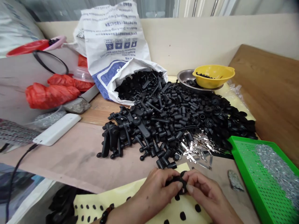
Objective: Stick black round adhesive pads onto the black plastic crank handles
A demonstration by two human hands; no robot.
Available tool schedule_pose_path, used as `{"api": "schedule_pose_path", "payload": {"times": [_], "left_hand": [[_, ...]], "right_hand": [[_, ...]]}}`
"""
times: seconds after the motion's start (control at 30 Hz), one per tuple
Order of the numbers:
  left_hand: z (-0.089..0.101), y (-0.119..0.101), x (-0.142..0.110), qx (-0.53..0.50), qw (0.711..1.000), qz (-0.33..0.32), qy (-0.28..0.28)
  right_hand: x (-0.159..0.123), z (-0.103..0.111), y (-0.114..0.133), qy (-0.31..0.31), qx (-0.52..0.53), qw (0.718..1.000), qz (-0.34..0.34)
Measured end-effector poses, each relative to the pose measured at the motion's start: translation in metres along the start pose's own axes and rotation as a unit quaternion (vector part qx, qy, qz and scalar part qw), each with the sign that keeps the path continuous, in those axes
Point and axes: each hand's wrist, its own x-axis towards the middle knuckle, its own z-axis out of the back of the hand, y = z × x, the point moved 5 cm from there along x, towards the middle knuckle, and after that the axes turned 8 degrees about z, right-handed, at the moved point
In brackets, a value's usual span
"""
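My left hand and my right hand meet at the front of the table, both closed around a small black plastic part. My fingers cover much of it, so its exact kind is hidden. Beneath my hands lies a yellow sheet dotted with black oval pads. Just beyond my fingertips are black ribbed caps and a scatter of thin metal strips. A beaded bracelet circles my left wrist.
A large heap of black plastic parts spills from a white woven sack. At right stands a green tray of small silvery pieces, with a stone beside it. A yellow colander rests on a metal bowl. A white power bank lies left.
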Motion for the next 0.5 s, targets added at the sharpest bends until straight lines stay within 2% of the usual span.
{"api": "schedule_pose_path", "payload": {"times": [0.17, 0.3, 0.5], "left_hand": [[-0.004, 0.005, -0.002, -0.028, 1.0, 0.006, -0.013], [-0.005, 0.006, -0.006, -0.008, 1.0, 0.006, -0.026], [-0.007, 0.005, -0.007, 0.02, 0.997, -0.003, -0.071]], "right_hand": [[-0.001, 0.002, 0.01, 0.001, -0.055, 0.998, 0.013], [-0.002, 0.001, 0.013, 0.027, -0.108, 0.994, 0.022], [-0.002, -0.002, 0.02, 0.02, -0.185, 0.982, 0.038]]}}
